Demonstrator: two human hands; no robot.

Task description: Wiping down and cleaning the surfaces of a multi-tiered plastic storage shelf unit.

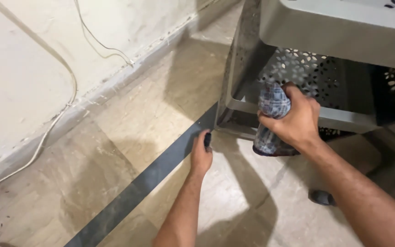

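My right hand (295, 121) grips a bunched blue-and-white checked cloth (273, 104) and presses it against the lower frame of a grey plastic rack (252, 107) with flower-shaped cut-outs. My left hand (201, 154) reaches down to the floor beside the rack's near corner leg, fingers curled around a small dark object (207, 138) that I cannot make out. The cloth hangs down below my right fist.
The floor is beige marble tile (129, 128) with a dark inlaid stripe (138, 187) running diagonally. A white wall (24, 68) with loose thin cables (60, 105) stands at left. A grey rack shelf (339, 32) overhangs at the top right. A small dark caster-like thing (322, 197) sits under my right forearm.
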